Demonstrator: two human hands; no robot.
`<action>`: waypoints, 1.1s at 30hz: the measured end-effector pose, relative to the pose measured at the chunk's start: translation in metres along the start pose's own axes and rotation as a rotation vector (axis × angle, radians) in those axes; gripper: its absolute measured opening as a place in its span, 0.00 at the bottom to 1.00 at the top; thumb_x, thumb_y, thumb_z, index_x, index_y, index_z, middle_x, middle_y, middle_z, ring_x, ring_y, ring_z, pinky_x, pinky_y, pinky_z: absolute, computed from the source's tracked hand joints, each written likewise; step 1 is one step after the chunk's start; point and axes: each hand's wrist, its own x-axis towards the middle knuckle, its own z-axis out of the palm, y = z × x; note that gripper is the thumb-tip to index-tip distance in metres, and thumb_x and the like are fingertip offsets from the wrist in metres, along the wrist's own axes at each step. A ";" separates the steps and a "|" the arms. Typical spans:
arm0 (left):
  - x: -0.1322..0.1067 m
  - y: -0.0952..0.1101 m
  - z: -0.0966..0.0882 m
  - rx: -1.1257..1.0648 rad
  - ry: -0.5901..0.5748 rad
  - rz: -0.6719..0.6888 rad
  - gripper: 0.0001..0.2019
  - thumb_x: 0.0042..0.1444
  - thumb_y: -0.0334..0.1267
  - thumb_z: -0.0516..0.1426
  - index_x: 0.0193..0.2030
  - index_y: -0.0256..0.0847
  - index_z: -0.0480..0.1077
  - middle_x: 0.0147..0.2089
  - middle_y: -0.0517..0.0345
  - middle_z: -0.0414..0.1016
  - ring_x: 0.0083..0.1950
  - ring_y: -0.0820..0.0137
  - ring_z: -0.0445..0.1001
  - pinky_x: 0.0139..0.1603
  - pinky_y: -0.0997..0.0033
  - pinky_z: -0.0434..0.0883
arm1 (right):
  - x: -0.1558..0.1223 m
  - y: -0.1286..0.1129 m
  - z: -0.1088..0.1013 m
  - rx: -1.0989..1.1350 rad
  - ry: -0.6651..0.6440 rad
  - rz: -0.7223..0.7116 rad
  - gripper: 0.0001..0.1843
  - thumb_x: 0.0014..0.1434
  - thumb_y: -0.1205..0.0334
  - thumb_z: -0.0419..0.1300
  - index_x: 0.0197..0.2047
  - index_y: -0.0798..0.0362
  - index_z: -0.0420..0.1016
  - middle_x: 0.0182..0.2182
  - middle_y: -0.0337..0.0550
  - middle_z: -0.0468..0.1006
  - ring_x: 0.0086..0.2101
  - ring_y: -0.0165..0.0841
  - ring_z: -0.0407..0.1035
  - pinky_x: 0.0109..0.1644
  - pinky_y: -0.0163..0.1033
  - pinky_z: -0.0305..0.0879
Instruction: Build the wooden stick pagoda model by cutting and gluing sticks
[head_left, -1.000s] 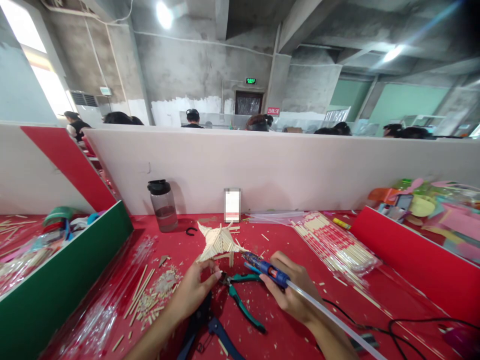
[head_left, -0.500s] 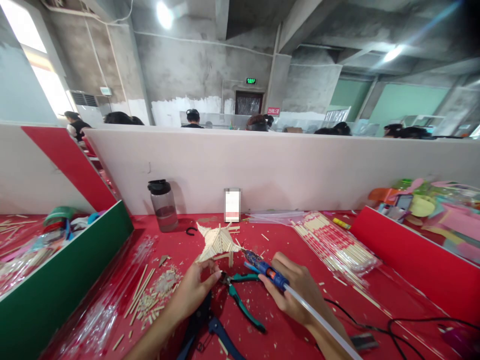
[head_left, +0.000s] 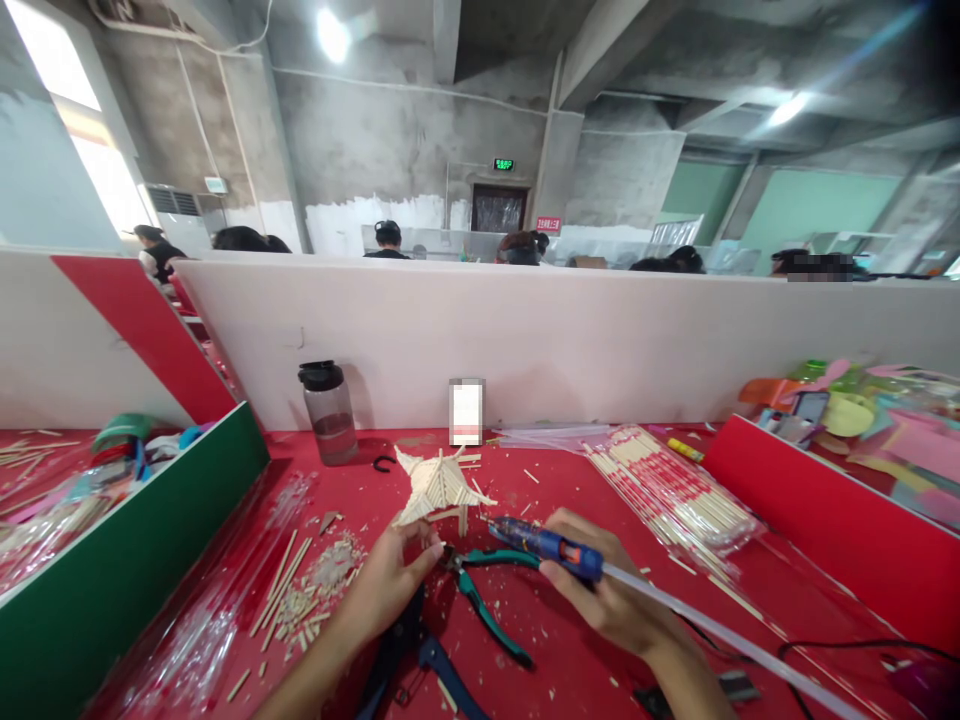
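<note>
The fingers (head_left: 417,538) of the left hand (head_left: 386,585) are pinched shut on the lower edge of a stick model (head_left: 439,482). It is a pale, star-shaped frame of thin wooden sticks, standing tilted on the red table (head_left: 570,665) just past the fingertips. The right hand (head_left: 607,600) has its fingers (head_left: 581,528) curled tight round a blue glue gun (head_left: 551,545). The nozzle points at the model from just beside it, and a clear glue stick (head_left: 750,655) trails back past the wrist. Green-handled pliers (head_left: 484,600) lie between the two hands, and cut stick bits (head_left: 315,580) are heaped left of the left hand. A bagged bundle of sticks (head_left: 675,495) lies beyond the right hand, and a water bottle (head_left: 328,415) stands farther off.
</note>
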 end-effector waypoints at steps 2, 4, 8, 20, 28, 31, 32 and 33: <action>0.000 0.000 0.000 -0.002 -0.007 0.000 0.15 0.62 0.49 0.56 0.34 0.38 0.70 0.34 0.54 0.76 0.40 0.60 0.74 0.43 0.66 0.67 | 0.000 0.002 -0.003 0.063 0.080 0.055 0.13 0.68 0.52 0.54 0.34 0.49 0.66 0.29 0.37 0.69 0.29 0.33 0.68 0.33 0.36 0.63; 0.001 0.000 -0.001 0.012 -0.003 0.005 0.15 0.62 0.49 0.56 0.34 0.38 0.70 0.34 0.54 0.77 0.40 0.59 0.75 0.44 0.65 0.67 | 0.000 0.002 -0.003 0.064 0.084 0.074 0.13 0.68 0.52 0.54 0.34 0.49 0.66 0.29 0.37 0.68 0.30 0.33 0.68 0.33 0.37 0.63; 0.002 -0.002 -0.001 0.037 0.021 0.011 0.16 0.62 0.50 0.57 0.34 0.38 0.71 0.35 0.53 0.77 0.42 0.58 0.75 0.45 0.65 0.68 | 0.002 -0.004 0.001 0.037 0.013 0.044 0.14 0.68 0.51 0.54 0.33 0.49 0.67 0.30 0.38 0.68 0.30 0.33 0.68 0.34 0.37 0.62; 0.005 -0.004 0.000 0.018 0.046 0.032 0.16 0.61 0.50 0.57 0.32 0.39 0.70 0.33 0.55 0.76 0.40 0.60 0.74 0.43 0.67 0.68 | 0.005 -0.005 0.010 -0.012 -0.069 0.098 0.18 0.68 0.48 0.54 0.30 0.50 0.66 0.30 0.38 0.70 0.30 0.33 0.68 0.35 0.36 0.62; 0.008 -0.010 0.002 -0.063 0.075 0.024 0.16 0.59 0.51 0.59 0.32 0.38 0.71 0.33 0.55 0.75 0.39 0.61 0.74 0.42 0.67 0.69 | -0.005 0.012 0.009 0.094 0.069 0.417 0.25 0.63 0.37 0.55 0.47 0.48 0.77 0.43 0.48 0.79 0.45 0.45 0.73 0.49 0.46 0.68; 0.009 -0.008 0.001 -0.067 0.086 0.019 0.17 0.58 0.52 0.59 0.32 0.38 0.71 0.33 0.54 0.76 0.39 0.60 0.75 0.43 0.66 0.70 | -0.008 0.017 0.009 0.363 -0.112 0.413 0.28 0.61 0.33 0.55 0.39 0.50 0.78 0.29 0.42 0.77 0.29 0.36 0.72 0.36 0.40 0.68; 0.009 -0.007 0.001 -0.057 0.094 0.022 0.17 0.58 0.52 0.59 0.32 0.38 0.71 0.33 0.53 0.76 0.40 0.59 0.75 0.43 0.65 0.70 | -0.008 0.019 0.009 0.487 -0.134 0.393 0.30 0.60 0.31 0.55 0.38 0.52 0.77 0.27 0.41 0.76 0.26 0.34 0.71 0.34 0.39 0.68; 0.010 -0.006 0.000 -0.043 0.108 0.027 0.17 0.57 0.52 0.59 0.31 0.39 0.71 0.33 0.53 0.76 0.40 0.59 0.75 0.44 0.64 0.71 | -0.009 0.021 0.009 0.616 -0.137 0.369 0.32 0.59 0.29 0.56 0.38 0.53 0.77 0.28 0.42 0.76 0.26 0.33 0.71 0.33 0.39 0.68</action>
